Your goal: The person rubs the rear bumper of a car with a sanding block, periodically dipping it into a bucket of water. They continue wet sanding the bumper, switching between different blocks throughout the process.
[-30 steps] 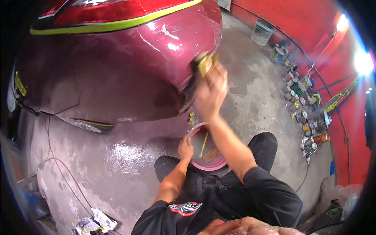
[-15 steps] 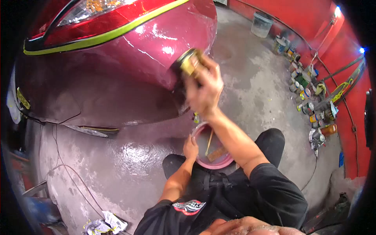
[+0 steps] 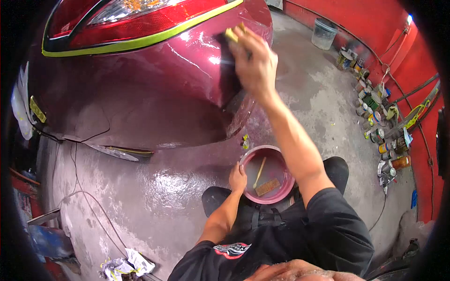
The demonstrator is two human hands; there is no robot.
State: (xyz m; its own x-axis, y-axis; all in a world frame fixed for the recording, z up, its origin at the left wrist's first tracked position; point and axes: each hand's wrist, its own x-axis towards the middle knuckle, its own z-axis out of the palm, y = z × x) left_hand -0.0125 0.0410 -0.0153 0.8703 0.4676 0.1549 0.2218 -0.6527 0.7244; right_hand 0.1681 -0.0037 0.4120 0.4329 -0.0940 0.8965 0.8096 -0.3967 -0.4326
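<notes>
My right hand (image 3: 255, 63) is wrapped round a yellow sanding block (image 3: 230, 34), pressed to the wet maroon car bumper (image 3: 154, 79) below the tail light (image 3: 140, 18). Most of the block is hidden by my fingers and the shadow. My left hand (image 3: 238, 178) grips the left rim of a pink basin (image 3: 268, 200), which stands between my knees. Inside the basin lie a thin wooden-handled brush (image 3: 260, 171) and a brown block (image 3: 267, 187) in cloudy water. Yellow-green masking tape (image 3: 140, 43) runs along the tail light's lower edge.
Paint cans (image 3: 375, 117) line the red wall (image 3: 393, 28) on the right, with a grey bucket (image 3: 324, 35) farther back. A cable (image 3: 101, 206) crosses the wet floor at left, near crumpled paper (image 3: 133, 264).
My right hand has moved up along the bumper with the sanding block. The left hand stays on the basin's rim. The whole view has shifted slightly.
</notes>
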